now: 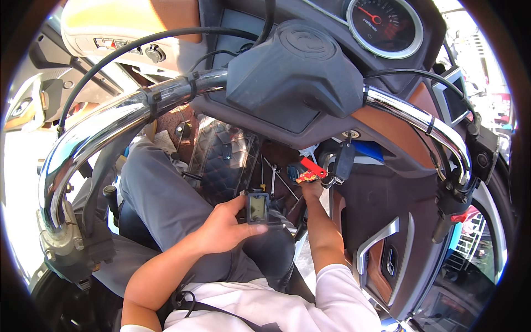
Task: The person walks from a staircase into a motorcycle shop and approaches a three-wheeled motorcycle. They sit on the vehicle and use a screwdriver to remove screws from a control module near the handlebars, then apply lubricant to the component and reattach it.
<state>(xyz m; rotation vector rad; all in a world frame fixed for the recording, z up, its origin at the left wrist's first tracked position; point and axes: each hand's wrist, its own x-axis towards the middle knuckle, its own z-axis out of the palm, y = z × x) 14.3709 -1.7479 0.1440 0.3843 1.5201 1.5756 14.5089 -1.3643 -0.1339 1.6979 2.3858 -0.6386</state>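
Observation:
My left hand (227,223) is closed around a small dark box-shaped device with a grey-green screen (257,208), held upright above my lap. My right hand (312,190) reaches forward below the dashboard. Its fingers are hidden by a bunch of keys and tags, so I cannot make out whether it holds anything. A black key fob (344,161) hangs from the ignition lock (350,134), with a red tag (313,166) and a red-and-yellow charm (307,176) beside it. Beyond my hands a metal wrench (273,176) lies among other tools in the footwell.
A chrome handlebar (127,113) curves around both sides under a grey centre cover (296,72). Cables arch above it. At upper right is a round gauge (384,25). The brown door panel (370,205) with its handle stands to the right. A quilted mat (224,157) covers part of the floor.

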